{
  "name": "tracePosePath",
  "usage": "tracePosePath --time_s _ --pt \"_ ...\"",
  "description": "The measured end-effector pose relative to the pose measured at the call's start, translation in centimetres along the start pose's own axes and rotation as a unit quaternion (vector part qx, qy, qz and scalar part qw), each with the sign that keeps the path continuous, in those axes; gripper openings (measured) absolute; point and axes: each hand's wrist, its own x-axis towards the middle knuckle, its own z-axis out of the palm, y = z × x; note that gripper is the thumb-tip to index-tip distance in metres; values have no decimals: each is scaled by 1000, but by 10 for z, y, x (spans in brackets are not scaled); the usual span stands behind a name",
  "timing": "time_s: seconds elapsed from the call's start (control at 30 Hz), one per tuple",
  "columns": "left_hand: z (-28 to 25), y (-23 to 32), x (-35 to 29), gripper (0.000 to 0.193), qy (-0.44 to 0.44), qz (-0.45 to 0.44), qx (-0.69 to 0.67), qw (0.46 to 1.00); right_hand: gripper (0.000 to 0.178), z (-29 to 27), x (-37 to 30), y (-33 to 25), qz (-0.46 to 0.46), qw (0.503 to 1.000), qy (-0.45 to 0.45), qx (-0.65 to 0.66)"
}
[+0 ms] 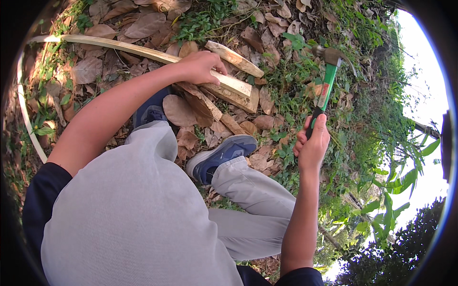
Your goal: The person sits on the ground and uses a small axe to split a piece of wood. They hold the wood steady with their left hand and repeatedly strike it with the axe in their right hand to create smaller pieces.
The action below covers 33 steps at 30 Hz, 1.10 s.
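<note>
With its fingers curled over the edge, my left hand (200, 67) grips a long pale wooden strip (235, 86) near its right end. The strip runs off to the far left and looks bent by the lens. Its right end rests over a wider wooden block (254, 101) on the ground. My right hand (312, 143) is closed round the black grip of a claw hammer (327, 81) with a green shaft. The hammer is raised, head up, to the right of the wood and apart from it.
A short split piece of wood (234, 58) lies just beyond the strip. Nearer are a rough wooden stick (207, 104) and a small scrap of wood (232, 125). My blue shoe (224, 157) stands close by. Dry leaves (145, 25) and green plants (286, 112) cover the ground.
</note>
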Motion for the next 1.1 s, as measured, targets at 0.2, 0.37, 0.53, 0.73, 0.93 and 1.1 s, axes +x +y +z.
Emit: tracePosePath --time_s 0.2,0.37,0.53,0.73,0.93,1.1 --pt "-1 4 0 41 -6 -5 -5 1000 60 36 -11 105 -16 964 -86 -252" --pt "4 -3 1 42 5 8 -14 1000 61 44 -23 99 44 967 -93 -233" --pt "1 -2 0 41 3 10 -3 1000 52 11 -3 25 -44 992 4 -115" --pt "1 -1 -1 40 1 0 0 1000 50 13 -4 -10 -80 990 74 93" --pt "1 4 2 41 -6 8 0 1000 57 46 -6 135 -14 968 -54 -246" --pt "2 -1 -2 41 1 -2 5 1000 59 19 17 98 55 947 -99 -299"
